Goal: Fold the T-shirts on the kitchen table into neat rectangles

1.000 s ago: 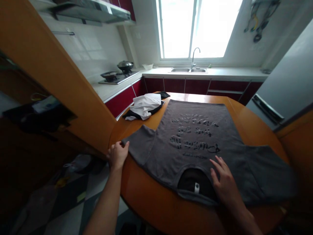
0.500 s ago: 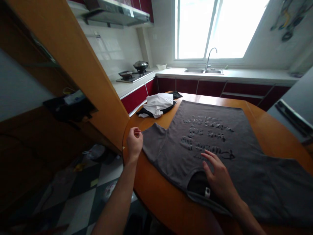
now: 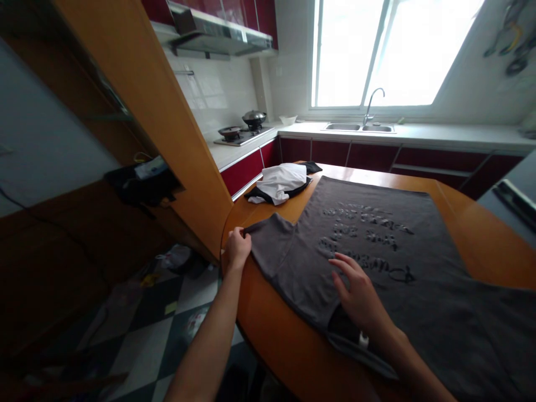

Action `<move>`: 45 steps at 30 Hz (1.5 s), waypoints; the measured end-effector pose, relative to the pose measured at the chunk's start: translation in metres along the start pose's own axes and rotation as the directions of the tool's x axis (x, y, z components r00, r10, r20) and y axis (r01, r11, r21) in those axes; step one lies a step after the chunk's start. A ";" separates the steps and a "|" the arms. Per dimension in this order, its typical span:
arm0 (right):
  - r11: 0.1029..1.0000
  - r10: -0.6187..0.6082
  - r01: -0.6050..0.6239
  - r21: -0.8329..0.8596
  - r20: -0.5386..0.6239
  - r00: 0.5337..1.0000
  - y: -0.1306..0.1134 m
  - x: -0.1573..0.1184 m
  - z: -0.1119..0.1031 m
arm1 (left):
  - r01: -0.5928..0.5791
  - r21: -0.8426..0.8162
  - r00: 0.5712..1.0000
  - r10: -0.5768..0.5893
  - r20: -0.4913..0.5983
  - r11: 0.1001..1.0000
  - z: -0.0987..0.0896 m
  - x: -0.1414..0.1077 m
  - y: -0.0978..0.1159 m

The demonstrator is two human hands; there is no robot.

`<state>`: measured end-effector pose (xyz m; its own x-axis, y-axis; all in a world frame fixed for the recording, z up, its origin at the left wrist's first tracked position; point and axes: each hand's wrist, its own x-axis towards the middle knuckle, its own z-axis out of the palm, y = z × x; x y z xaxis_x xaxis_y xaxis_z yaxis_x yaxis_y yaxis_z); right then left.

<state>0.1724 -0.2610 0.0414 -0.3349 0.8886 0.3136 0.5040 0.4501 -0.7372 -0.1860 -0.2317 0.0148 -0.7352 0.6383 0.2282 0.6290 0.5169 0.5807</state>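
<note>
Currently, my left hand [image 3: 240, 248] pinches the edge of the short sleeve [image 3: 272, 240] of a dark-grey cloth T-shirt [image 3: 402, 296] with dark lettering, which spreads out rightward from that grip. My right hand [image 3: 355, 285], fingers loosely parted and clasping nothing, is over the neckline; whether it touches cloth I can't tell. A light pinch and an even pull suit this best, I'd say, so the seam isn't skewed. Below my pinch lies a glossy orange-brown wooden table [image 3: 268, 312]; beyond it, a white-and-black cloth heap [image 3: 285, 181], then a steel double sink [image 3: 343, 127] under a bright window [image 3: 347, 50].
</note>
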 end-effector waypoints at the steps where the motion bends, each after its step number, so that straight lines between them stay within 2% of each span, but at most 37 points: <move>1: 1.000 0.000 0.000 0.021 0.009 1.000 -0.001 0.004 0.001 | -0.022 -0.045 1.000 0.022 -0.002 0.999 -0.002 0.001 0.006; 4: 0.992 0.008 -0.014 0.126 0.049 0.999 -0.003 0.017 0.011 | -0.129 -0.215 0.992 0.124 -0.039 0.968 -0.011 0.000 0.032; 7: 0.948 0.092 -0.117 0.297 0.098 0.991 -0.002 0.032 0.028 | -0.296 -0.427 0.954 0.283 -0.095 0.855 -0.022 -0.014 0.067; 9: 0.869 0.190 -0.239 0.433 0.154 0.970 -0.002 0.040 0.039 | -0.378 -0.512 0.914 0.399 -0.074 0.771 -0.027 -0.032 0.089; 11: 0.728 0.293 -0.364 0.580 0.217 0.931 -0.001 0.045 0.047 | -0.421 -0.579 0.854 0.520 0.005 0.698 -0.029 -0.054 0.107; 12: 0.642 0.341 -0.412 0.647 0.240 0.909 -0.001 0.046 0.050 | -0.436 -0.608 0.808 0.587 0.060 0.663 -0.028 -0.066 0.114; 13: 0.561 0.380 -0.441 0.701 0.255 0.889 0.000 0.046 0.052 | -0.449 -0.639 0.742 0.659 0.122 0.625 -0.027 -0.076 0.118; 14: 0.507 0.413 -0.452 0.734 0.254 0.875 0.002 0.045 0.053 | -0.457 -0.670 0.656 0.730 0.189 0.585 -0.025 -0.086 0.121; 16: 0.505 0.460 -0.446 0.739 0.207 0.864 0.007 0.041 0.053 | -0.448 -0.728 0.471 0.829 0.301 0.519 -0.018 -0.096 0.122; 17: 0.537 0.474 -0.440 0.720 0.174 0.863 0.010 0.039 0.053 | -0.434 -0.744 0.423 0.844 0.330 0.508 -0.014 -0.097 0.121; 18: 0.566 0.486 -0.440 0.698 0.149 0.861 0.013 0.037 0.053 | -0.420 -0.747 0.430 0.838 0.337 0.516 -0.009 -0.094 0.119; 19: 0.579 0.499 -0.449 0.681 0.140 0.855 0.016 0.035 0.053 | -0.408 -0.735 0.490 0.809 0.324 0.541 -0.004 -0.087 0.115; 21: 0.552 0.535 -0.487 0.677 0.160 0.829 0.019 0.033 0.054 | -0.392 -0.674 0.676 0.693 0.250 0.626 0.010 -0.067 0.106; 22: 0.529 0.554 -0.504 0.682 0.172 0.815 0.020 0.033 0.054 | -0.388 -0.626 0.748 0.628 0.215 0.676 0.017 -0.055 0.100; 23: 0.515 0.567 -0.516 0.684 0.179 0.804 0.020 0.033 0.055 | -0.395 -0.565 0.789 0.583 0.195 0.724 0.025 -0.042 0.094; 24: 0.515 0.573 -0.522 0.680 0.180 0.800 0.021 0.034 0.056 | -0.405 -0.500 0.804 0.559 0.205 0.766 0.032 -0.030 0.088; 26: 0.558 0.562 -0.522 0.646 0.169 0.810 0.024 0.037 0.059 | -0.424 -0.402 0.796 0.545 0.262 0.812 0.046 -0.011 0.075; 29: 0.688 0.521 -0.493 0.532 0.110 0.846 0.032 0.040 0.066 | -0.431 -0.344 0.772 0.538 0.338 0.834 0.063 0.004 0.064; 31: 0.792 0.458 -0.419 0.444 0.023 0.889 0.036 0.040 0.071 | -0.448 -0.324 0.752 0.547 0.367 0.833 0.073 0.009 0.065; 34: 0.893 0.335 -0.285 0.349 -0.091 0.938 0.030 0.040 0.074 | -0.504 -0.323 0.691 0.598 0.406 0.801 0.084 0.016 0.077; 39: 0.955 0.109 -0.078 0.285 -0.093 0.990 -0.006 0.042 0.058 | -0.580 -0.312 0.570 0.648 0.505 0.753 0.097 0.035 0.102; 42: 0.967 0.060 -0.035 0.254 -0.089 0.994 -0.016 0.044 0.048 | -0.597 -0.257 0.553 0.622 0.554 0.760 0.102 0.043 0.109; 45: 0.972 0.116 -0.094 0.215 -0.092 0.989 -0.004 0.043 0.048 | -0.601 -0.198 0.561 0.586 0.585 0.774 0.105 0.043 0.113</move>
<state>0.1175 -0.2291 0.0289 -0.1996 0.9390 0.2800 0.3502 0.3352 -0.8746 -0.1205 -0.0858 0.0084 0.1035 0.9946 0.0113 0.8787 -0.0967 0.4675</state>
